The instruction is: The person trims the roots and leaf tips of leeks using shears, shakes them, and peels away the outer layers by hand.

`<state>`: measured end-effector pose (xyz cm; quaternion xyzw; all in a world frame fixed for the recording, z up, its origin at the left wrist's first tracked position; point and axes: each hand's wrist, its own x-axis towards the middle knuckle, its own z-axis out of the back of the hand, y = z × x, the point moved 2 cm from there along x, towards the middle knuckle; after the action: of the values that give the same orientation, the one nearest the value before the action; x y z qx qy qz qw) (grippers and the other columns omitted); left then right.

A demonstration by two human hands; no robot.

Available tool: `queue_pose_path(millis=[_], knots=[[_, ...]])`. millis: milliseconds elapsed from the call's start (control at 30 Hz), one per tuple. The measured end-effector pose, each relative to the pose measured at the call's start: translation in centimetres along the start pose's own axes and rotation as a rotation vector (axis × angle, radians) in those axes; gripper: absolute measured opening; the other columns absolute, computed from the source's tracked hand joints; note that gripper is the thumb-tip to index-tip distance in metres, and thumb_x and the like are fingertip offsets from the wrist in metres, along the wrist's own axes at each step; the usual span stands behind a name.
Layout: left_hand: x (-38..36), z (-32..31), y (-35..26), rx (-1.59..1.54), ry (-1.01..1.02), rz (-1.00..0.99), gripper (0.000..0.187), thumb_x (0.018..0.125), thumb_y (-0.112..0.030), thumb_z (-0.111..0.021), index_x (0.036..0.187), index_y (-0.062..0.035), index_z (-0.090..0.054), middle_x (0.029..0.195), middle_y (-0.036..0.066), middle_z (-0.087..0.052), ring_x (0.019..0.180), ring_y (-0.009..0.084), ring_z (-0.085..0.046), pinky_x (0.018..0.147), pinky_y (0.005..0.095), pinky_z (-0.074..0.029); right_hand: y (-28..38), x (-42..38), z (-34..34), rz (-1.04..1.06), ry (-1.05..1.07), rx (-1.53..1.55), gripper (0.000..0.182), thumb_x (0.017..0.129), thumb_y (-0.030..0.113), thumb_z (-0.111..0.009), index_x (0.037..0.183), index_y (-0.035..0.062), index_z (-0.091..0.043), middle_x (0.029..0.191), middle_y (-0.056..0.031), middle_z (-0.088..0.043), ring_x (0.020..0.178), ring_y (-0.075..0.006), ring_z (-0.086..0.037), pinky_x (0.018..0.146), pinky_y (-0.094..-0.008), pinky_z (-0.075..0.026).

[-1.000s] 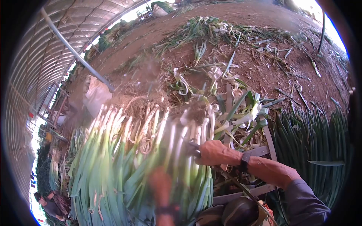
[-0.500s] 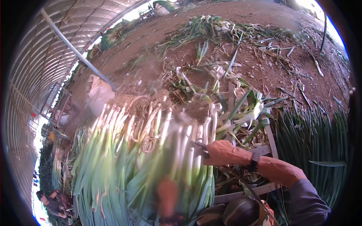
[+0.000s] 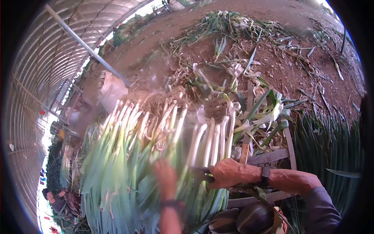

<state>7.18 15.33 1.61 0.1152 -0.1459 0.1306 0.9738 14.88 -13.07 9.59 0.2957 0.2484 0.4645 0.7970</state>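
Long green onions (image 3: 117,156) with white stalks and brown roots lie side by side in front of me, roots pointing away. My right hand (image 3: 230,173), with a dark band at its wrist, is closed around a dark tool (image 3: 201,173); its exact kind does not show. The tool reaches over the white stalks (image 3: 212,146) at the right end of the row. My left hand (image 3: 165,177) is over the green leaves near the middle of the row. Motion smears its fingers, so I cannot make out whether they hold anything.
A wooden frame (image 3: 269,157) with peeled leaves stands to the right, beside a dense green onion pile (image 3: 327,148). Trimmings (image 3: 230,25) litter the soil behind. A pale sack (image 3: 112,89) and metal pole (image 3: 87,46) are at left. Another person (image 3: 58,201) is at lower left.
My left hand has moved up and slightly left over the leaves. My right hand, still closed on the dark tool, has come down a little. The view has shifted slightly.
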Motion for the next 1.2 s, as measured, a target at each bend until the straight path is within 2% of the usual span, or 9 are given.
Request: queue_pose_path(millis=[200,300,500,600,633,767,933,1067,1200], knots=[[0.0,-0.5,-0.3,0.174,0.001,0.07,0.036,0.081,-0.02,-0.079,0.107,-0.0048,-0.06,0.11,0.015,-0.059,0.11,0.0347,-0.057,0.096,0.0501,-0.044,-0.5,0.4,-1.8,0.046,0.059,0.031,0.051,0.083,0.048,-0.07,0.086,-0.0023,-0.068,0.066,-0.0229,-0.065,0.065,-0.0421,-0.069,0.063,-0.05,-0.055],[-0.3,1.0,-0.3,0.159,0.088,0.049,0.035,0.082,-0.024,-0.079,0.105,-0.004,-0.061,0.109,0.016,-0.059,0.11,0.0355,-0.058,0.096,0.0497,-0.045,-0.3,0.7,-1.9,0.021,0.067,0.026,0.05,0.083,0.048,-0.069,0.086,-0.0024,-0.068,0.067,-0.023,-0.066,0.066,-0.0422,-0.069,0.063,-0.0498,-0.055],[0.1,-1.7,0.7,0.072,0.233,0.173,0.036,0.077,-0.024,-0.078,0.102,-0.0024,-0.064,0.111,0.019,-0.064,0.109,0.0378,-0.061,0.095,0.0496,-0.049,-1.0,1.4,-1.6,-0.04,-0.001,0.036,0.048,0.084,0.045,-0.067,0.088,-0.0024,-0.069,0.067,-0.0232,-0.066,0.067,-0.0421,-0.069,0.064,-0.0495,-0.056],[0.8,2.6,-0.7,-0.133,0.45,0.304,0.034,0.074,-0.021,-0.077,0.099,-0.0007,-0.066,0.109,0.021,-0.067,0.105,0.0391,-0.064,0.093,0.0484,-0.051,-1.3,0.7,-1.5,-0.03,-0.015,0.068,0.046,0.085,0.044,-0.067,0.089,-0.0015,-0.069,0.065,-0.0229,-0.065,0.065,-0.0418,-0.068,0.062,-0.0485,-0.056],[0.6,3.1,-0.6,-0.164,0.461,0.328,0.036,0.075,-0.021,-0.077,0.101,0.0006,-0.068,0.106,0.023,-0.069,0.1,0.0394,-0.067,0.091,0.047,-0.052,-1.4,0.1,-2.1,-0.015,-0.01,0.058,0.045,0.085,0.044,-0.067,0.089,-0.0011,-0.069,0.065,-0.0226,-0.065,0.064,-0.0416,-0.068,0.061,-0.0483,-0.056],[-0.7,2.0,1.1,-0.339,0.437,0.262,0.041,0.074,-0.022,-0.079,0.108,0.0003,-0.069,0.106,0.023,-0.071,0.102,0.0383,-0.068,0.091,0.0456,-0.052,-0.5,-0.9,-2.7,0.097,-0.028,0.005,0.044,0.085,0.044,-0.068,0.091,0.0004,-0.069,0.065,-0.0214,-0.065,0.062,-0.0408,-0.068,0.059,-0.0483,-0.055],[-1.7,3.2,1.1,-0.497,0.399,0.232,0.044,0.074,-0.022,-0.08,0.11,0.0009,-0.069,0.105,0.023,-0.072,0.1,0.0397,-0.069,0.09,0.0474,-0.052,-1.7,0.5,-2.2,-0.015,-0.043,0.038,0.043,0.085,0.042,-0.068,0.092,0.0005,-0.068,0.065,-0.021,-0.065,0.063,-0.0409,-0.068,0.059,-0.0492,-0.054],[-2.9,2.4,1.2,-0.478,0.412,0.224,0.046,0.077,-0.024,-0.077,0.115,0.0013,-0.067,0.103,0.025,-0.072,0.098,0.0421,-0.069,0.089,0.0495,-0.052,-1.6,1.4,-0.8,-0.064,-0.044,0.065,0.039,0.084,0.04,-0.068,0.095,0.0018,-0.068,0.066,-0.0211,-0.065,0.064,-0.0415,-0.067,0.059,-0.0502,-0.053],[-3.0,5.6,-0.7,-0.437,0.476,0.237,0.048,0.08,-0.025,-0.073,0.12,0.0004,-0.066,0.103,0.026,-0.072,0.099,0.044,-0.068,0.091,0.0503,-0.051,-2.8,2.7,-0.7,-0.044,-0.109,0.079,0.048,0.084,0.038,-0.066,0.122,0.0078,-0.066,0.067,-0.0203,-0.066,0.064,-0.0412,-0.066,0.059,-0.05,-0.053]])
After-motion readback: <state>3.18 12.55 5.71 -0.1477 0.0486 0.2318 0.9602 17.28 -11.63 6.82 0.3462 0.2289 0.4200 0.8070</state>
